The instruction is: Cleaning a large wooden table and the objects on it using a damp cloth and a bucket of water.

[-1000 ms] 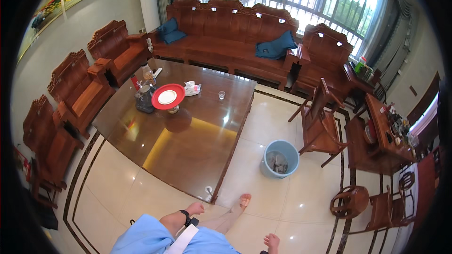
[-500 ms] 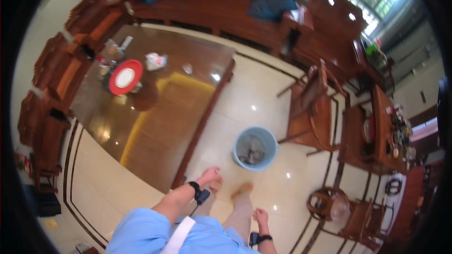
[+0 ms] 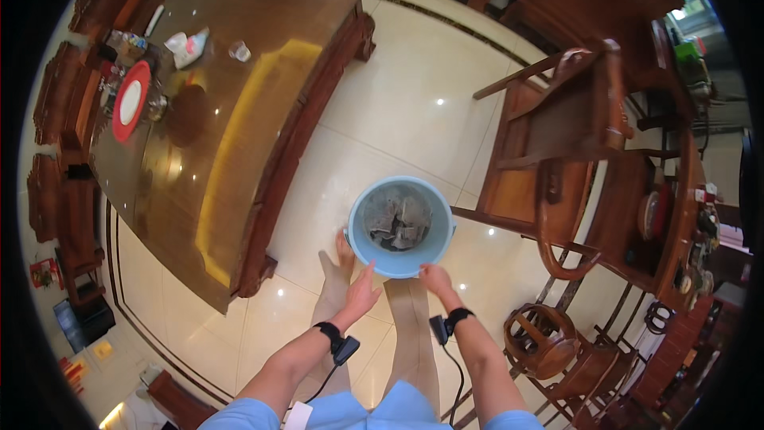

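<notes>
A light blue bucket (image 3: 394, 267) stands on the floor just in front of my feet. Inside it are crumpled grey pieces (image 3: 402, 223) that look like wet cloth. At the bucket's near left rim is my left hand (image 3: 362, 296), its index finger stretched toward the edge and nothing seen in its grasp. My right hand (image 3: 436, 279) is at the near right rim with its fingers curled against the edge. The undersides of those fingers are hidden. Each wrist wears a black strap with a small device.
To the left is a long glass-topped wooden table (image 3: 263, 143), bearing a red-rimmed plate (image 3: 131, 101), a white plastic bag (image 3: 187, 48) and a small clear cup (image 3: 239, 50). A wooden armchair (image 3: 549, 135) stands right of the bucket. Near it is a round wooden stool (image 3: 541, 340).
Both hands have reached forward to the bucket's near rim. My view has tilted down and moved closer, so the bucket and armchair look larger and the table sits further left.
</notes>
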Available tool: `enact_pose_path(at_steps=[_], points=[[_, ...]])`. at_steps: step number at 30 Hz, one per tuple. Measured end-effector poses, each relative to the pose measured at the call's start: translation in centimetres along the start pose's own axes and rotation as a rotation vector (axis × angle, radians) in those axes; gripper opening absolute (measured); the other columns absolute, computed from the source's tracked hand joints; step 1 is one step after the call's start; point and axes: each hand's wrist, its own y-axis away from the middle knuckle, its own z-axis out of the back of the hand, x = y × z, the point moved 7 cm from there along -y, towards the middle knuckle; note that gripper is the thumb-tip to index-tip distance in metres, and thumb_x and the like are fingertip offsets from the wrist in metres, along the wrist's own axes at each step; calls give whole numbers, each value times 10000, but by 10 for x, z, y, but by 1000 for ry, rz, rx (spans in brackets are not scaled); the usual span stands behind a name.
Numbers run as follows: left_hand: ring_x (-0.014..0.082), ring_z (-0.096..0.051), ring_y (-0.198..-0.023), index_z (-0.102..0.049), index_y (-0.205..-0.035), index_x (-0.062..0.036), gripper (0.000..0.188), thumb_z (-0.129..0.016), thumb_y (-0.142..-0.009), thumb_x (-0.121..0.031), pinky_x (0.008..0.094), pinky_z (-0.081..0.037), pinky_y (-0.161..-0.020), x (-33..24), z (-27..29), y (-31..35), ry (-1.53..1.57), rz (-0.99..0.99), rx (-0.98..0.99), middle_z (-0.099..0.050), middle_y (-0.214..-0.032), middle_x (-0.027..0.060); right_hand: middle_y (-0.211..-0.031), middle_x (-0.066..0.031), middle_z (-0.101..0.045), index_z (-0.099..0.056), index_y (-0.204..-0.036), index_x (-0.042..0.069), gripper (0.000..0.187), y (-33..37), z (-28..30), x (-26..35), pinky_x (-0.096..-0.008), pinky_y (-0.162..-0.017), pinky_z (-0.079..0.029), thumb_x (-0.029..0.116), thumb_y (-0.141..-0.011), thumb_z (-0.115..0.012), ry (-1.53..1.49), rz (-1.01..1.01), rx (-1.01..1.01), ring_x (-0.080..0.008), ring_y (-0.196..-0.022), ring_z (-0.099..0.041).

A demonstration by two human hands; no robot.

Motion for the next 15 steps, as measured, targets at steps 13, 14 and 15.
enact_pose_path(at_steps=[13,14,15], points=[[373,-503,-1320,-544,-1382,-131,554,-653,-853,-256,493,-469,-1027,136,-120,-331,-662,266,370,-461,-1480,194,-1218,-231,-655,-654,-1254,100,435,-243,-127,-4,-454,-997,-494,235,-842,-627,429,279,-158,-369,-1162,-623],[373,-503,-1320,-544,-1382,-131,554,-653,-853,-256,493,-469,-1027,141,-129,-334,-654,266,394,-461,-1480,194,-1218,-231,-655,-654,-1254,100,435,-246,-128,-11,-454,-997,-494,235,-842,-627,433,262,-139,-369,-1162,-623],[336,-589,-1208,-625,-1264,-128,410,-644,-870,-237,492,-502,-964,138,-135,-338,-712,196,434,-576,-1335,158,-1166,-226,-675,-682,-1183,80,363,-261,-131,-28,-454,-965,-514,197,-846,-617,368,94,83,-373,-1120,-645]])
